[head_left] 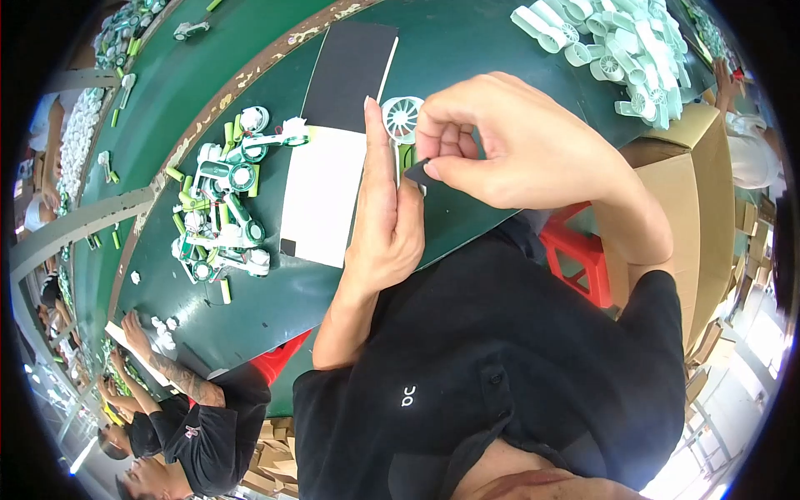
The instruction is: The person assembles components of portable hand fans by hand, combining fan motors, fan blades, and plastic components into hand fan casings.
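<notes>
A pale green fan housing (402, 119) with a round spoked grille is upright between my hands, a bright green cylinder (407, 158) showing in its handle. My left hand (386, 204) holds the handle from the left side, fingers straight and thumb against it; part of the grip is hidden. Between the thumb and fingertips of my right hand (492, 137) is a small black piece (417, 172), close to the handle. Beside my left hand lies a white sheet (321, 196) with a small black square (288, 247) near its lower corner. A black sheet (350, 71) adjoins its far end.
Left of the sheet is a heap of fan assemblies (229, 187) with green cylinders and wires. Pale green housings (612, 54) are piled at the far right. A cardboard box (667, 200) and a red stool (583, 254) flank me. Another person's tattooed arm (175, 371) works at lower left.
</notes>
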`<state>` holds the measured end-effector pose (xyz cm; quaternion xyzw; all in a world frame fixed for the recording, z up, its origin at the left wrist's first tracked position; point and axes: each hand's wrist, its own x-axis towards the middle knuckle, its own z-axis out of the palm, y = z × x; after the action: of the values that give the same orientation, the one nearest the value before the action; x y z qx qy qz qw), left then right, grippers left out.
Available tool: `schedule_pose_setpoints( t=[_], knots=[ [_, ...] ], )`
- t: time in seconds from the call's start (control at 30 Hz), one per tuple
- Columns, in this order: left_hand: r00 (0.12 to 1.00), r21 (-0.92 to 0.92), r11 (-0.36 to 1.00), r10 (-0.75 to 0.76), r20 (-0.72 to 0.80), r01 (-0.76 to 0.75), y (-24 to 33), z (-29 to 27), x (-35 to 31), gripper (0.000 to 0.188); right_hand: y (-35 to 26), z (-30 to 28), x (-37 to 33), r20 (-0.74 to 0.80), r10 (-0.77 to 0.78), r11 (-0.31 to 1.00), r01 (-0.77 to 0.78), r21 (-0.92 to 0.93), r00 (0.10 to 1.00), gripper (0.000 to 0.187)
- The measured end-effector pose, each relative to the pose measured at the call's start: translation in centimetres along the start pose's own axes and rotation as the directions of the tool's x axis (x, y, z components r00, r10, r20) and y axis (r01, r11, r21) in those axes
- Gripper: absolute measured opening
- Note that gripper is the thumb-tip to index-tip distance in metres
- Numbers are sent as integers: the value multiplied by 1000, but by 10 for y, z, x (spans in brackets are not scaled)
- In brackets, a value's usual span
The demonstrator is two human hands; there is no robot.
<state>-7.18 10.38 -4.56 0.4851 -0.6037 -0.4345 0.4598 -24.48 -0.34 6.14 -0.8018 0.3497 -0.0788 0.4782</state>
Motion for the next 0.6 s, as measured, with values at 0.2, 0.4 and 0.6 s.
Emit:
schedule_pose_setpoints(
  t=[0.2, 0.4, 0.6],
  knots=[
    [1000, -42, 999, -2, -12, 1, 0, 8, 1, 76, -12, -5, 14, 19, 73, 977, -67, -203, 997, 12],
    [999, -8, 1000, 30, -42, -30, 1, 8, 3, 78, -15, -7, 15, 83, 141, 974, -123, -191, 987, 14],
    [999, 32, 999, 35, -27, -34, 0, 6, 3, 82, -11, -1, 16, 67, 140, 985, -131, -116, 988, 12]
  ],
)
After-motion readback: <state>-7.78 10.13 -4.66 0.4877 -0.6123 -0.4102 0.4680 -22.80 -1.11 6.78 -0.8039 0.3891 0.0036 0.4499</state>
